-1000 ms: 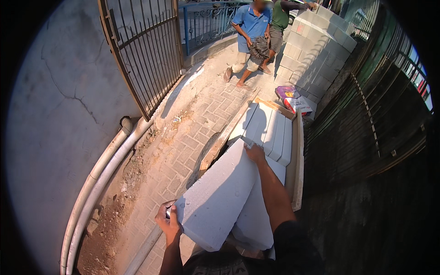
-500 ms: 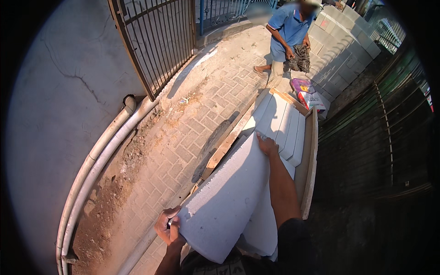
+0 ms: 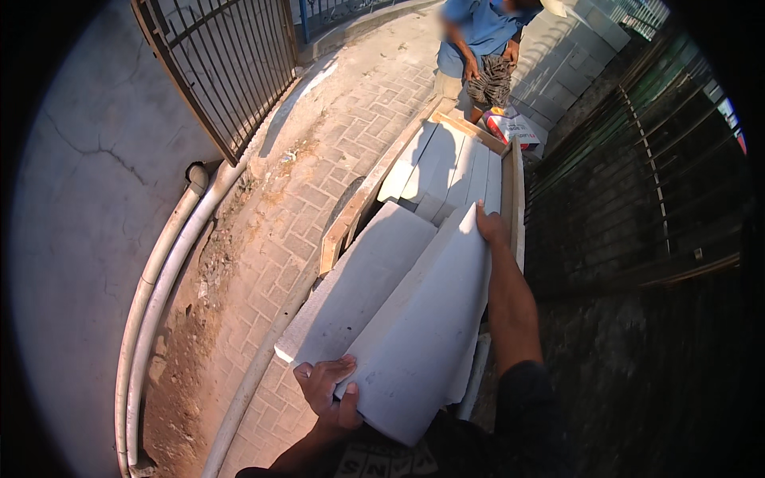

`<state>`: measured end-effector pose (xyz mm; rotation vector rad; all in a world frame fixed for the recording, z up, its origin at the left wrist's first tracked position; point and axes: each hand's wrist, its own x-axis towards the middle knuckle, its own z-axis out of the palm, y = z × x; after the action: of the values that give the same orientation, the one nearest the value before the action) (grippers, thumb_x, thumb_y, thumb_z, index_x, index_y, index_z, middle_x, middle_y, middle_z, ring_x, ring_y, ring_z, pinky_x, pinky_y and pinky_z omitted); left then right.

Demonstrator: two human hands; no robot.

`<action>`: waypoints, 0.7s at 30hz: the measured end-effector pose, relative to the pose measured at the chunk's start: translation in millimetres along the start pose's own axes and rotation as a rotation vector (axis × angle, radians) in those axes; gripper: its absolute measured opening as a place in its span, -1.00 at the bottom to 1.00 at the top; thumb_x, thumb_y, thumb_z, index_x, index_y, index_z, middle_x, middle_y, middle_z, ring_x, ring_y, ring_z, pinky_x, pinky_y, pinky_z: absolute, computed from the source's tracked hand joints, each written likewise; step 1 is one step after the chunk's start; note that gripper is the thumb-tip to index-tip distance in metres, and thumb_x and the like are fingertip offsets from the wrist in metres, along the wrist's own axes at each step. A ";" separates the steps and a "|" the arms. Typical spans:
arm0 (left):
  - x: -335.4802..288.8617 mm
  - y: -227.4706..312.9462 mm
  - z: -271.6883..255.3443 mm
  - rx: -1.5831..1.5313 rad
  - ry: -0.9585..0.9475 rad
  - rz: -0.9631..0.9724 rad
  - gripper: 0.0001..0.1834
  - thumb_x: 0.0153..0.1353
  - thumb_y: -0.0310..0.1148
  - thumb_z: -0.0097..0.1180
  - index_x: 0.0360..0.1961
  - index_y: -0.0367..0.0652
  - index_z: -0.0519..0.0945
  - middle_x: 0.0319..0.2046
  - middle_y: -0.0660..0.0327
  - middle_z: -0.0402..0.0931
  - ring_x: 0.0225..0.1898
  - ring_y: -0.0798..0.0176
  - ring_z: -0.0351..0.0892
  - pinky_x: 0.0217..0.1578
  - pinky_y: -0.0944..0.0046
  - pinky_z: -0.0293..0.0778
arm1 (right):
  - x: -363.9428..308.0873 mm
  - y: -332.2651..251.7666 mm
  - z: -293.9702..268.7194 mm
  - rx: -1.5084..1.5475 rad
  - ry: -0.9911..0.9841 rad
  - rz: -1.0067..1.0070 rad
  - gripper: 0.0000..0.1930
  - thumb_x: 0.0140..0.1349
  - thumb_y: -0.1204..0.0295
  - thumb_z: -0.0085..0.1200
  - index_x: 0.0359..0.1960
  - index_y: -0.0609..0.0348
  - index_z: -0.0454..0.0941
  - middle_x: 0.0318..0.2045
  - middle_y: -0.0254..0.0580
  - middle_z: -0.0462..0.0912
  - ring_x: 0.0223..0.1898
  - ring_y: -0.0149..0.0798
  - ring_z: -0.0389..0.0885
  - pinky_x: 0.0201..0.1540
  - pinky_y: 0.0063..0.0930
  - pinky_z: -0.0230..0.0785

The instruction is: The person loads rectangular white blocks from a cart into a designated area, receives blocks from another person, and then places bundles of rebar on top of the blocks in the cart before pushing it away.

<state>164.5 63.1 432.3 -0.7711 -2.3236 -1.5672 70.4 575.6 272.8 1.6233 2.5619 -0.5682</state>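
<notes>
A long pale-grey concrete block (image 3: 426, 319) lies between my hands, slightly tilted. My left hand (image 3: 331, 390) grips its near left corner, thumb and fingers apart around the edge. At its far right end, my right hand (image 3: 494, 227) clasps the edge, its fingers mostly hidden. Close along the left side rests another block (image 3: 358, 275), jutting past the cart's wooden side board (image 3: 339, 239). Beyond, several white blocks (image 3: 466, 171) sit side by side in the wooden-sided cart. What supports the held block underneath is hidden.
At the cart's far end a person in blue (image 3: 486, 36) holds dark crumpled cloth, near a printed bag (image 3: 510, 127). Stacked blocks (image 3: 570, 60) stand behind. A metal gate (image 3: 223, 72) and pipes (image 3: 171, 247) line the left; a dark fence (image 3: 653, 175) runs along the right.
The held block has shifted right relative to the cart, both my hands with it. A block on its left now shows. The person in blue now stands closer to the cart's far end.
</notes>
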 end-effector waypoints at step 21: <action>-75.4 16.2 56.2 -0.009 -0.598 0.013 -0.32 0.42 0.00 -0.11 0.30 -0.41 0.31 0.44 -0.29 0.17 0.55 -0.32 -0.13 0.42 -0.35 -0.46 | -58.7 -25.8 -9.7 -0.068 -0.078 -0.522 -0.28 0.46 -0.14 -0.20 0.09 0.39 0.62 0.01 0.37 0.61 0.11 0.27 0.55 0.26 0.01 0.36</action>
<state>241.5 97.0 387.3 -1.4134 -2.6877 -1.4878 75.1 518.4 303.1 0.8797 2.9045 -0.5457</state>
